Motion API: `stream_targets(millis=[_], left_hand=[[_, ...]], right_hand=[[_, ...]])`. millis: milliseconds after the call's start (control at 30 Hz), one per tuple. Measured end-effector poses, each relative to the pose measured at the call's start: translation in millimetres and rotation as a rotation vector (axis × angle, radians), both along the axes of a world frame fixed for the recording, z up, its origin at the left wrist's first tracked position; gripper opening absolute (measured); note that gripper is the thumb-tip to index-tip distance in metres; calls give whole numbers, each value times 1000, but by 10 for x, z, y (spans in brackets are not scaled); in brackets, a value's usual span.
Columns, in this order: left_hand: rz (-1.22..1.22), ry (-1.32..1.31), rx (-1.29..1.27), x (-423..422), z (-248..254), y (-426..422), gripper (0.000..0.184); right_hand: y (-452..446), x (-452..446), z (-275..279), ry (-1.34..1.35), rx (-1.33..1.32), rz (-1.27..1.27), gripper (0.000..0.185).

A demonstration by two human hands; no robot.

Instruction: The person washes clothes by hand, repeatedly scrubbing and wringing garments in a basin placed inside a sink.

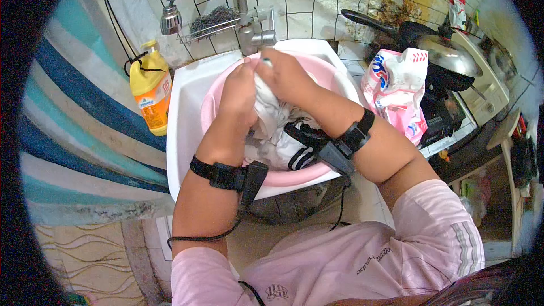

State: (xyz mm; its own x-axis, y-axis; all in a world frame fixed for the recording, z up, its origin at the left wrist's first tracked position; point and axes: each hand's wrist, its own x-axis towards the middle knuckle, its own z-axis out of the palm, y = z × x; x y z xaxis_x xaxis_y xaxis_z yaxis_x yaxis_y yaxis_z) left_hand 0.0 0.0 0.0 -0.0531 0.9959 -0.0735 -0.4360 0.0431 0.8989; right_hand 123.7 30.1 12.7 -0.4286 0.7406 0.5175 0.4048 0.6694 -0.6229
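My left hand (240,88) and my right hand (280,73) are close together over the far part of a pink basin (212,99). Both are closed on a white cloth garment (265,107), which hangs down between them into the basin. My right hand is slightly blurred, and the fingertips of both are partly hidden. Below the hands, more white clothing with black stripes (300,158) lies bunched in the basin. The basin sits inside a white sink (184,130).
A faucet (171,20) arches over the sink's back left, beside a wire rack (209,33) holding dark scouring mesh. A yellow-orange bottle (152,93) hangs at left. To the right stand a white-pink detergent bag (396,88) and a stove with a lidded pan (447,54).
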Motion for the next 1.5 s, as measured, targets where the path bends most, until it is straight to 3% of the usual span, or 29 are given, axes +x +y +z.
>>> stream_targets(millis=[67,200,267,367,467,567,633,800,900,967,1033,1067,1167,1233,1300,1333,1367,1433,1500], left_hand=[[-50,18,66,127,58,-90,37],[29,175,84,112,118,-94,35],[18,47,0,59,177,-107,36],[41,115,-2,33,35,-55,45],[-30,57,-10,152,96,-134,44],[2,182,36,164,158,-144,44],[108,235,-21,144,251,-198,44],[45,216,-22,1,27,-5,45],[12,370,84,75,79,-71,42],[-9,451,133,116,126,-78,39],[124,643,165,25,84,-23,35],[169,658,333,-49,-5,52,41],[106,609,373,-119,72,69,41],[20,569,365,-120,55,54,42],[-93,1012,346,-139,99,8,43],[-47,1070,388,-136,140,-33,44],[-45,1071,388,-131,185,-66,44],[115,828,280,-90,327,-145,42],[241,806,321,-121,269,-89,41]], right_hand=[[149,37,-88,53,11,-155,39],[-24,15,16,52,-89,-184,40],[-233,-18,119,61,32,-53,39],[-154,-27,97,-68,158,51,36],[160,35,-36,-172,193,-102,35],[78,13,-74,8,50,-139,37],[-148,-23,53,-14,68,-99,36],[-130,-46,62,-90,117,16,37],[142,-7,-77,-81,104,-171,36],[144,60,-113,79,-5,-158,39],[141,110,-19,32,-68,-169,41],[132,117,11,-13,-129,-172,43],[135,90,-61,189,-261,-7,34],[229,122,-146,245,-162,86,29],[257,121,-159,295,-62,185,25],[229,112,-140,498,-322,197,26],[200,107,-126,700,-585,204,28],[107,131,-46,611,-602,199,31],[91,127,-32,525,-619,192,34]])
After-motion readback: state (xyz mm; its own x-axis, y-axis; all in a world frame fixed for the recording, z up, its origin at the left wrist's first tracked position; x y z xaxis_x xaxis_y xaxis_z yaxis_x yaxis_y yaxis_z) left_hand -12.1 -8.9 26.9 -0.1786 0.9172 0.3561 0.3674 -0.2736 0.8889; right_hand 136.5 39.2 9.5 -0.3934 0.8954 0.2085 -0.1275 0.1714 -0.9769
